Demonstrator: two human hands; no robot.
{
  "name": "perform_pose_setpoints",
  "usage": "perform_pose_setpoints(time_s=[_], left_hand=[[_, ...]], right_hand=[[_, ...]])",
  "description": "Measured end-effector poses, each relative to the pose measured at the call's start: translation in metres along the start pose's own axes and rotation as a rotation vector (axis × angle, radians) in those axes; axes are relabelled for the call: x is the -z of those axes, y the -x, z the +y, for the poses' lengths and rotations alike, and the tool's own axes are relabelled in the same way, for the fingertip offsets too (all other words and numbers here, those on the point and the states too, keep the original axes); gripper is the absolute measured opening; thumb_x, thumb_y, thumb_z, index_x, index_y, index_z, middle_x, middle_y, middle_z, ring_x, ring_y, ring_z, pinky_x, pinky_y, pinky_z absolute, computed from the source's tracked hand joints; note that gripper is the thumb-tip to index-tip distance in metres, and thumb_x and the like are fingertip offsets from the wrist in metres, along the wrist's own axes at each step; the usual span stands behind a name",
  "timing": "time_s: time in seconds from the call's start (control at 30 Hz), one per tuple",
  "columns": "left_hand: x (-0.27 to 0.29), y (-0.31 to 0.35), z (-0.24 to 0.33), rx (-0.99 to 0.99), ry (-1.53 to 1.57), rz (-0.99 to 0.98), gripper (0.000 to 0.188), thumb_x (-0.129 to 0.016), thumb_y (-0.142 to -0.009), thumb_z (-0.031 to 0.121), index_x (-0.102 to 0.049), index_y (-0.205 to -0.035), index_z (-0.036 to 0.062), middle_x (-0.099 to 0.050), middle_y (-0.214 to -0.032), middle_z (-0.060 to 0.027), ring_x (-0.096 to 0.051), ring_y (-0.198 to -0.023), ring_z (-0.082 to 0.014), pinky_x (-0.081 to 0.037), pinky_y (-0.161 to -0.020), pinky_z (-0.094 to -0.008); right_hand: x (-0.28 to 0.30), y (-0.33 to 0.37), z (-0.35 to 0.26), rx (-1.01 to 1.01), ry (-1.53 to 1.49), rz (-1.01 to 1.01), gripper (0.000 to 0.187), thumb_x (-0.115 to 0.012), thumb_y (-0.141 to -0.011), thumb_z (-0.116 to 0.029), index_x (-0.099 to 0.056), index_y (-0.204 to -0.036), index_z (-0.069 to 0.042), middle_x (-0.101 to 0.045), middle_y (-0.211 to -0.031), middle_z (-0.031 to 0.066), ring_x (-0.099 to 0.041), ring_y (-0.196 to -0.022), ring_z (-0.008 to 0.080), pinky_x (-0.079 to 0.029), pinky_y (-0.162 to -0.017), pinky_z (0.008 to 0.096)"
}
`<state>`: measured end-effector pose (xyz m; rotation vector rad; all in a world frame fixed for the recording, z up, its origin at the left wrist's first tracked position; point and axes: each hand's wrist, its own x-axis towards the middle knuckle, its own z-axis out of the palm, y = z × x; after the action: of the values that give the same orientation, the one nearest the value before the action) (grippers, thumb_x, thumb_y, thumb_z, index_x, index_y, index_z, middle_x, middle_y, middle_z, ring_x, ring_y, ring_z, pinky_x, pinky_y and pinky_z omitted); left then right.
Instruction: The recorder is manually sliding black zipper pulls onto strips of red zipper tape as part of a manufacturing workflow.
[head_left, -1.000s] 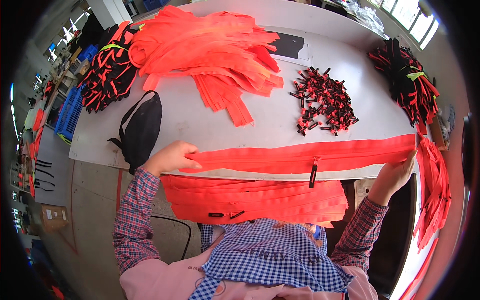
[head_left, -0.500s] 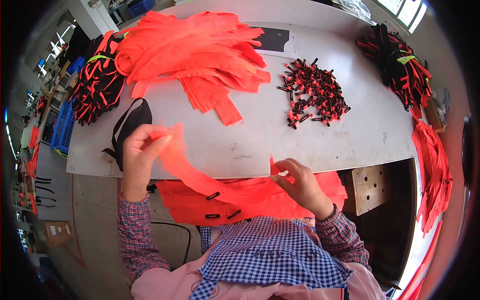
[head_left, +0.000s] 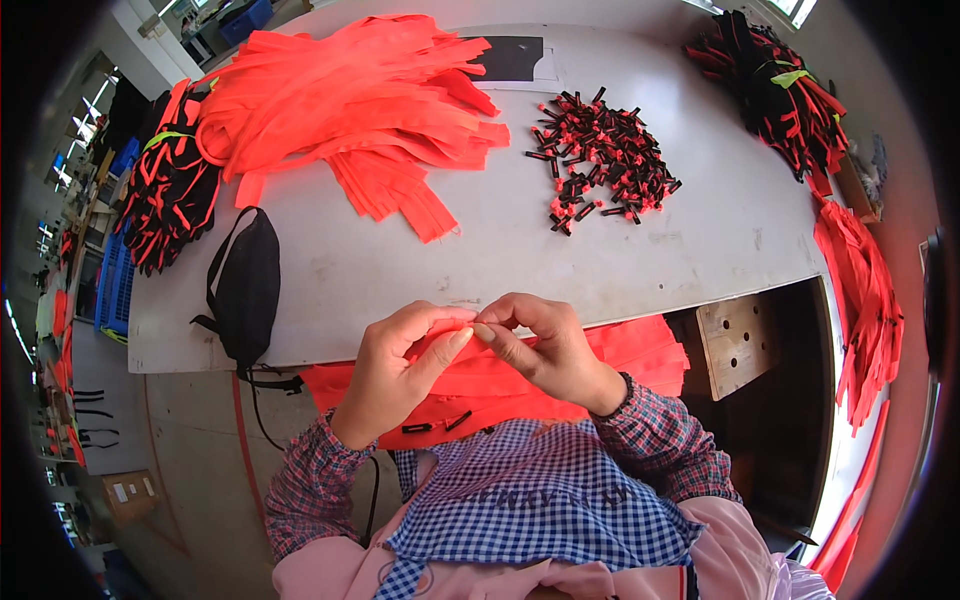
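My left hand [head_left: 400,368] and my right hand [head_left: 550,350] meet at the table's front edge, thumbs and fingertips pinched together. Between them they grip a bright orange-red zipper tape [head_left: 424,345], mostly hidden behind the fingers; whether a slider sits at the pinch cannot be seen. Below, more zipper tapes [head_left: 640,345] lie across my lap, over a blue checked apron [head_left: 540,500]. Two black zipper pulls [head_left: 458,420] show on them. On the table, beyond my hands, is a heap of small black-and-red zipper sliders [head_left: 605,160].
A large pile of orange-red zipper tapes [head_left: 340,100] covers the back left of the table [head_left: 380,280]. Tied black-and-red bundles stand at left [head_left: 170,200] and right [head_left: 770,95]. A black pouch [head_left: 248,290] hangs over the front edge. Underneath is a wooden block with holes [head_left: 735,345].
My left hand has come right and down, bringing its end of the zipper tape to my right hand, which has moved left. The hands were apart before; now their fingertips touch.
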<state>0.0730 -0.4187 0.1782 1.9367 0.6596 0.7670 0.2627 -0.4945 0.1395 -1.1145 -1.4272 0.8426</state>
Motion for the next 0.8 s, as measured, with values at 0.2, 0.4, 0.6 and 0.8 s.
perform_pose_setpoints(time_s=[0.2,0.4,0.6,0.8], left_hand=[[-0.009,0.005,-0.016,-0.202,-0.228,0.041,0.016,-0.068,-0.088,0.002,-0.068,-0.104,-0.0018,-0.069,-0.093,-0.0103,-0.068,-0.079,-0.0202,-0.055,-0.065,-0.0296],[-0.035,0.011,-0.019,-0.672,-0.543,0.126,0.029,-0.07,-0.077,-0.005,-0.069,-0.105,0.0016,-0.066,-0.092,-0.0071,-0.066,-0.075,-0.0207,-0.056,-0.062,-0.0317],[-0.025,0.007,-0.015,-0.287,-0.467,0.084,0.021,-0.066,-0.085,-0.006,-0.068,-0.104,0.0007,-0.066,-0.096,-0.0104,-0.066,-0.084,-0.0261,-0.054,-0.07,-0.0341],[0.0,0.008,-0.01,-0.138,-0.467,0.244,0.018,-0.066,-0.086,-0.007,-0.068,-0.102,-0.0015,-0.065,-0.098,-0.011,-0.064,-0.086,-0.0198,-0.051,-0.075,-0.0292]], right_hand=[[-0.021,0.01,0.009,-0.167,-0.318,0.039,0.01,-0.061,-0.097,-0.009,-0.057,-0.096,0.0,-0.062,-0.08,0.0025,-0.057,-0.073,0.0087,-0.05,-0.068,0.0258],[-0.037,0.012,0.025,-0.5,-0.85,0.292,0.013,-0.056,-0.1,-0.014,-0.055,-0.092,-0.004,-0.06,-0.084,0.0001,-0.056,-0.073,0.0066,-0.048,-0.065,0.0238],[0.008,0.005,0.077,-0.393,-0.573,0.154,0.018,-0.06,-0.1,-0.021,-0.06,-0.096,-0.004,-0.063,-0.086,0.0002,-0.06,-0.077,0.0078,-0.051,-0.068,0.0235],[0.099,-0.023,0.173,-0.483,0.412,0.562,0.016,-0.065,-0.089,-0.013,-0.068,-0.097,0.001,-0.07,-0.078,0.0147,-0.068,-0.068,0.0223,-0.053,-0.065,0.0338]])
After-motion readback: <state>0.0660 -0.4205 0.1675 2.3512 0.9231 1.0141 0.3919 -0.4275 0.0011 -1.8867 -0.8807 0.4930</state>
